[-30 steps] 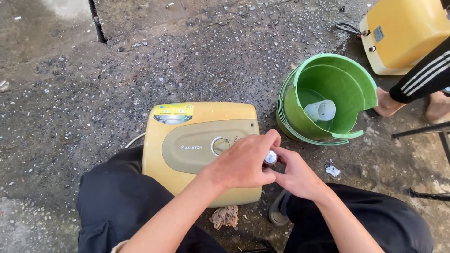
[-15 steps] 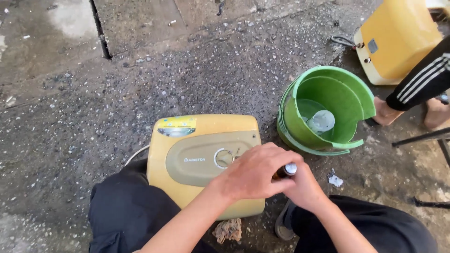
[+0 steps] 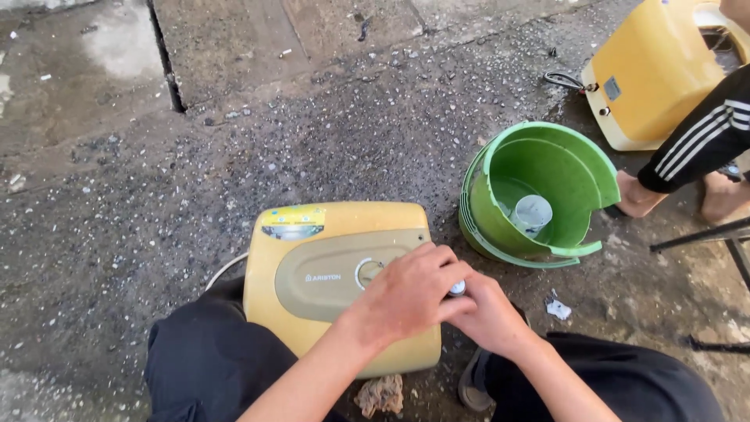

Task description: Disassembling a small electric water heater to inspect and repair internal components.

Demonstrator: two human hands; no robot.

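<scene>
Both hands have slid a little to the right along the lower right corner of the yellow water heater (image 3: 312,273) since the earlier frames, and the small silvery fitting they work on now barely peeks out between them. The left hand (image 3: 410,293) lies over the heater's front edge, fingers curled and pressed together around the small metal fitting (image 3: 457,288); the right hand (image 3: 492,316) closes in from the other side, its fingers tucked under and pinching the same piece. How tightly either grips cannot be told.

The heater rests across the person's lap, on black trousers, above the wet gravelly ground. Its face carries a tan oval panel with a round dial (image 3: 367,273), and a yellow-and-silver sticker (image 3: 293,223) sits along the top edge.

Just to the right stands a broken green bucket (image 3: 562,168), its wall cut away, with a pale round cup-like piece (image 3: 532,212) lying in its bottom. Further right, a second yellow casing (image 3: 648,74) stands tilted, a small grey square label on its side, beside another person's striped black sleeve (image 3: 703,141).
</scene>
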